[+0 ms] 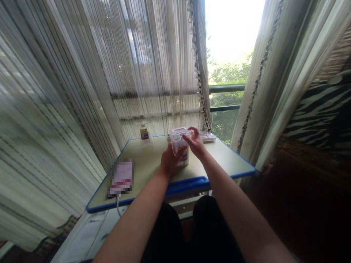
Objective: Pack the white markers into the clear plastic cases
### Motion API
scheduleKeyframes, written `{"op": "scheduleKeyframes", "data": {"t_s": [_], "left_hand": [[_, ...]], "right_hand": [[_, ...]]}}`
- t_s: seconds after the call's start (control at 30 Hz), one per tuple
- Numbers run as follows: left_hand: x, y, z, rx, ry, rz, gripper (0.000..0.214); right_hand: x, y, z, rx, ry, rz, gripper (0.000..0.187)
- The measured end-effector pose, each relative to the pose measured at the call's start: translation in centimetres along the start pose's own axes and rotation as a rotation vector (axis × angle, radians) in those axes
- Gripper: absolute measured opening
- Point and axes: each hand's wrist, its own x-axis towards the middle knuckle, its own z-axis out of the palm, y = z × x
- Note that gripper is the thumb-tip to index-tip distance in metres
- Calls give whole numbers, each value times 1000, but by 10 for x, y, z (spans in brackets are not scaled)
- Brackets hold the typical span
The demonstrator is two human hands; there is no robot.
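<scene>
A clear plastic jar [181, 144] with a pale lid and a red, blue and yellow label stands upright on the beige table [148, 164]. My left hand [169, 159] wraps around the jar's lower side, fingers closed on it. My right hand [195, 143] grips the jar's top at the lid, fingers curled over the rim.
A small bottle [144, 133] with a coloured label stands at the table's far edge. A flat clear tray [207, 136] lies at the back right. A blurred flat device [121, 178] with a cable lies front left. The table has a blue rim. Curtains hang around the window.
</scene>
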Motion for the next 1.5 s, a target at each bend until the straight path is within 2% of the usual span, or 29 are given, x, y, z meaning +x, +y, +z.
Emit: {"op": "scheduleKeyframes", "data": {"t_s": [0.1, 0.17, 0.23, 0.33, 0.43, 0.6, 0.8, 0.97, 1.2, 1.33, 1.5], "left_hand": [[7, 2, -5, 7, 223, 219, 94], [14, 4, -12, 39, 337, 373, 105], [21, 6, -20, 78, 337, 486, 100], [27, 6, -29, 80, 293, 539, 77], [27, 4, -29, 42, 305, 519, 62], [22, 5, -25, -14, 291, 389, 58], [17, 17, -27, -72, 239, 237, 53], [18, 24, -30, -122, 211, 145, 44], [23, 25, -32, -307, 197, 113, 37], [22, 27, -31, -291, 223, 89, 37], [25, 24, -30, -263, 221, 36, 38]], "right_hand": [[-3, 2, 2, -38, 46, -21, 42], [-6, 3, 6, -42, 45, -32, 40], [-8, 3, 10, -38, 22, -45, 37], [-11, 5, 15, -13, 10, -75, 36], [-16, 7, 17, 74, -3, -87, 40], [-20, 7, 15, 163, -89, -52, 57], [-14, -2, 17, 93, -17, -15, 42], [-10, -6, 17, 69, -22, -1, 43], [-8, -8, 19, 95, -18, -28, 39], [-9, -7, 20, 58, 4, -20, 41], [-4, 2, 20, 58, -27, -17, 42]]}}
